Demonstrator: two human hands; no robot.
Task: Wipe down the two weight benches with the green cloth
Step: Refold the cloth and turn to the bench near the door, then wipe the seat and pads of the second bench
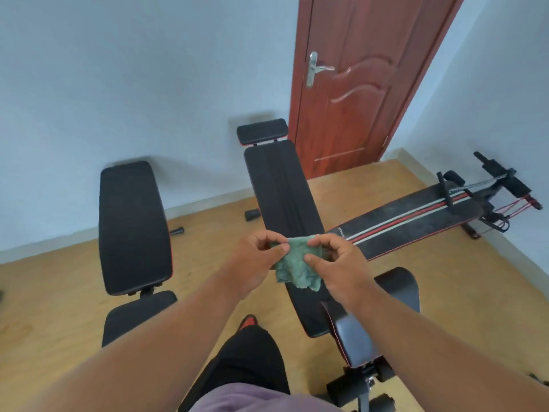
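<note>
Cloth (297,267), green, hangs pinched between both hands, left (255,263) and right (338,263), above a bench (285,191).

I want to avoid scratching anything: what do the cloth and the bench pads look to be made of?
The green cloth looks like soft microfibre or terry: fuzzy, mottled, and limp in both hands. The left bench and middle bench pads look like smooth black vinyl or faux leather, given the faint sheen and stitched seam; real leather cannot be ruled out.
</note>
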